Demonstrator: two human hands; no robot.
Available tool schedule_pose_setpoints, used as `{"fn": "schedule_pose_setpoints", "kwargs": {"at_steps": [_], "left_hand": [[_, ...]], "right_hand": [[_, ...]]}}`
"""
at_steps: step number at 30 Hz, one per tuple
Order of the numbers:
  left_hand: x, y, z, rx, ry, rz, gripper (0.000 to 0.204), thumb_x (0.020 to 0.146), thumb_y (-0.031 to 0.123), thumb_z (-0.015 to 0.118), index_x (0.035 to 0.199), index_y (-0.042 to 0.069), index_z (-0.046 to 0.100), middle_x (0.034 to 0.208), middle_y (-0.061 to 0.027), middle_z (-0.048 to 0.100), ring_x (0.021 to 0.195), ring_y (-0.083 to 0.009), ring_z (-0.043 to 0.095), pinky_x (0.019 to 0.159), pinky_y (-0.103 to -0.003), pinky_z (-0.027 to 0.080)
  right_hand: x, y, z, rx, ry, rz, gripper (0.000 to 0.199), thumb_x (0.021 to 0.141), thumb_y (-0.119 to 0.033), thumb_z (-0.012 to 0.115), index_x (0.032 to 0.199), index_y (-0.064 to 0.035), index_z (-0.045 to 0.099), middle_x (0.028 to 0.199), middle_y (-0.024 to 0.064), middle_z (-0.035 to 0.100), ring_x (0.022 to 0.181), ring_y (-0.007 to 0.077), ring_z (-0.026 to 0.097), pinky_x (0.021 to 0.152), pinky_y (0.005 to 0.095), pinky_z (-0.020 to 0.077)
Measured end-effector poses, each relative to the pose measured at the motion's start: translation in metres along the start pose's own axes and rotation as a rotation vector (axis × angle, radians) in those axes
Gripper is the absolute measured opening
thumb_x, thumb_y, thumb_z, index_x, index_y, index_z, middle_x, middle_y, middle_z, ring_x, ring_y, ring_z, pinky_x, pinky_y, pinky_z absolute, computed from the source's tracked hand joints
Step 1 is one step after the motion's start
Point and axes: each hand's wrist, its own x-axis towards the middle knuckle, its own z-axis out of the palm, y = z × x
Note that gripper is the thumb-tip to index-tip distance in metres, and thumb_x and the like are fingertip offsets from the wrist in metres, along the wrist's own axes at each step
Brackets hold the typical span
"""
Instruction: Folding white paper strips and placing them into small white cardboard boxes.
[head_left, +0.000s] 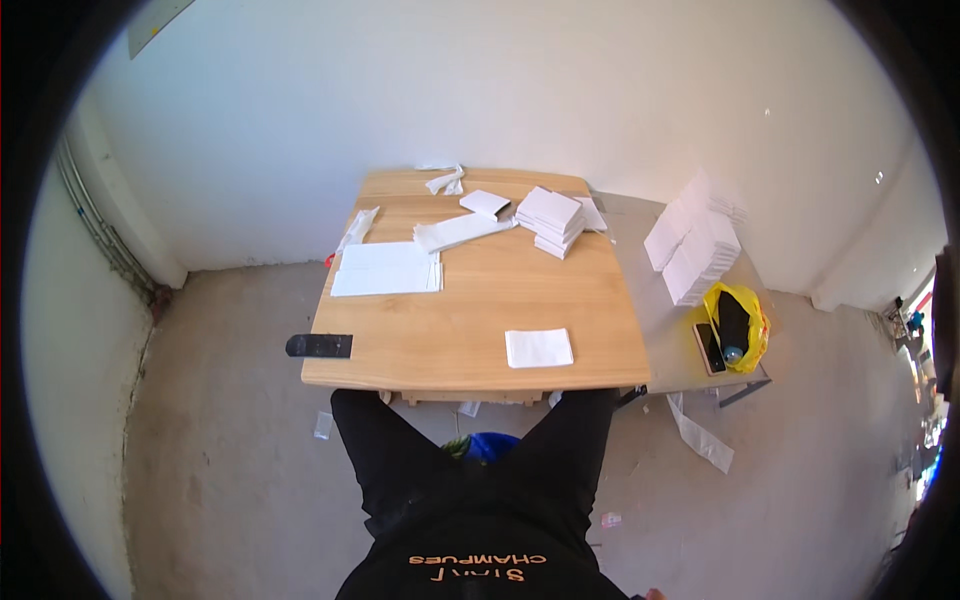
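Right hand (655,594) barely peeks in, left one's unseen, so can't tell finger spread or grip. White paper (540,348) sits near the tabletop (450,340) front; one careless bump could drop that overhanging black strip (320,346).

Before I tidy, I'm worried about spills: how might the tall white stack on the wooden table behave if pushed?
The tall white stack may slide apart rather than move as one, since its layers sit unevenly. Being flat-sided, its pieces probably won't roll.
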Motion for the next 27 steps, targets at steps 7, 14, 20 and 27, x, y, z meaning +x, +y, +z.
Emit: {"fn": "schedule_pose_setpoints", "kwargs": {"at_steps": [7,14,20,27], "left_hand": [[0.010,0.010,-0.030,-0.033,0.027,-0.007,0.048,0.090,0.033,0.055,0.129,0.006,0.051,0.127,-0.0204,0.053,0.118,-0.0323,0.049,0.095,-0.046,0.041],[0.035,0.014,-0.070,-0.017,0.019,-0.001,0.047,0.091,0.030,0.054,0.131,0.005,0.050,0.132,-0.0207,0.049,0.125,-0.0320,0.045,0.101,-0.045,0.039],[0.053,0.033,-0.119,0.020,-0.027,0.008,0.046,0.093,0.027,0.054,0.132,0.004,0.049,0.138,-0.0209,0.046,0.130,-0.0317,0.041,0.106,-0.044,0.037],[0.021,0.197,-0.191,-0.217,0.051,-0.065,0.037,0.095,0.026,0.047,0.120,0.000,0.057,0.126,-0.0227,0.055,0.122,-0.0387,0.047,0.101,-0.045,0.039]], "right_hand": [[0.029,0.007,-0.018,0.278,0.090,0.293,0.033,0.082,-0.037,0.061,0.086,-0.0036,0.063,0.070,0.0115,0.061,0.060,0.0253,0.055,0.054,0.0415,0.0453],[0.052,-0.030,-0.060,0.531,0.143,0.587,0.043,0.083,-0.044,0.061,0.086,-0.0010,0.064,0.070,0.0114,0.061,0.058,0.0235,0.052,0.052,0.0418,0.0429],[0.172,-0.154,-0.217,0.340,0.775,0.041,0.016,0.079,-0.015,0.059,0.091,-0.0034,0.059,0.085,0.0157,0.057,0.084,0.0354,0.055,0.074,0.0451,0.0443],[0.222,-0.448,-0.402,0.284,0.733,-0.658,0.050,0.078,-0.012,0.067,0.124,0.0000,0.051,0.120,0.0179,0.051,0.115,0.0342,0.050,0.097,0.0403,0.0411]]}}
